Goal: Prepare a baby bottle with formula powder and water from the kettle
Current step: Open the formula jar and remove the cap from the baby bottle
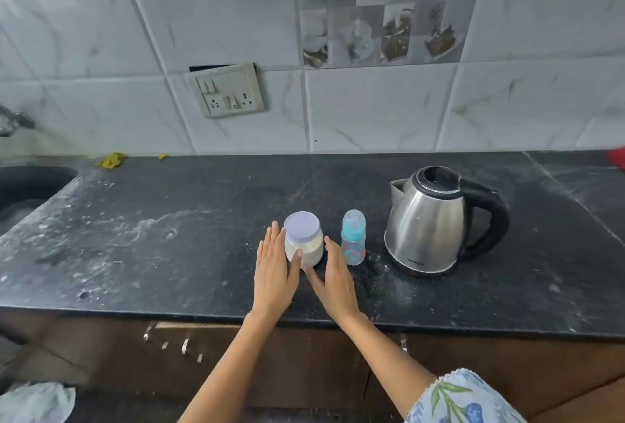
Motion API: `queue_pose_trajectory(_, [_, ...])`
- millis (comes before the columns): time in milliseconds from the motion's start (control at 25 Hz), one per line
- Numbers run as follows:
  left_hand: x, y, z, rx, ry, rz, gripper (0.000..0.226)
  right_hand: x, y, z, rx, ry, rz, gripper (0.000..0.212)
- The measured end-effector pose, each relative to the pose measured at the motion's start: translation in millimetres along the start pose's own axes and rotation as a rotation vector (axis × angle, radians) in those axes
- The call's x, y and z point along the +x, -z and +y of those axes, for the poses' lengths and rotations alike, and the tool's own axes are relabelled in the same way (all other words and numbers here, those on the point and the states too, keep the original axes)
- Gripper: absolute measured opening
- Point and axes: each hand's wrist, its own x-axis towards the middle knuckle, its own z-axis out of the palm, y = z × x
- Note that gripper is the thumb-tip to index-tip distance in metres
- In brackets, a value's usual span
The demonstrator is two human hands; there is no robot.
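A clear jar of pale formula powder (pixel 306 246) with a lavender lid stands on the black counter (pixel 169 236). My left hand (pixel 275 270) lies flat against the jar's left side, fingers straight and apart. My right hand (pixel 333 282) is just right of the jar, open, its thumb reaching under the jar's front. A small baby bottle (pixel 353 238) with a blue cap stands upright right of the jar. Further right sits a steel kettle (pixel 429 223) with a black handle, lid closed, spout to the left.
A sink (pixel 23 192) is set into the counter at far left, with a tap (pixel 13 119) above it. A switch and socket plate (pixel 226 91) is on the tiled wall. Yellow scraps (pixel 111 160) lie at the counter's back edge. Cabinet doors hang below the counter.
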Motion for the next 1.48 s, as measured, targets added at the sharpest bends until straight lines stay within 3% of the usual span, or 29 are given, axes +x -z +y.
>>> queue_pose_trajectory(200, [40,-1,-19,-0.034,-0.053,-0.113,0.063,29,-32,6,0.100,-0.189,0.015,0.088])
queue_pose_trajectory(320, [51,-1,-23,0.001,-0.067,-0.078,0.059,41,-41,9,0.076,-0.223,-0.002,0.104])
queue_pose_trajectory(440, [68,2,-26,0.078,-0.096,-0.102,0.054,52,-43,9,0.148,-0.239,0.011,0.101])
queue_pose_trajectory(560, [94,7,-26,0.038,-0.212,-0.289,0.068,58,-37,15,0.138,-0.246,0.024,0.097])
queue_pose_trajectory(680, [109,7,-18,0.007,-0.287,-0.496,0.062,57,-34,13,0.161,-0.265,0.023,0.097])
queue_pose_trajectory(800, [108,-1,-15,0.333,-0.464,-0.395,0.056,56,-34,9,0.150,-0.248,0.034,0.096])
queue_pose_trajectory(920, [103,-14,-21,0.505,-0.595,-0.275,0.053,57,-36,7,0.117,-0.223,0.048,0.091])
queue_pose_trajectory(1040, [99,-16,-19,0.592,-0.674,-0.156,0.044,56,-34,3,0.113,-0.213,0.082,0.080])
queue_pose_trajectory(1200, [108,-18,-22,0.609,-0.769,-0.158,0.048,55,-33,0,0.151,-0.229,0.091,0.076])
queue_pose_trajectory(1360, [111,-27,-11,0.651,-0.693,-0.142,0.048,54,-35,2,0.158,-0.255,0.092,0.080])
queue_pose_trajectory(1480, [102,-25,16,0.654,-0.374,-0.280,0.055,52,-39,-3,0.149,-0.279,0.133,0.063])
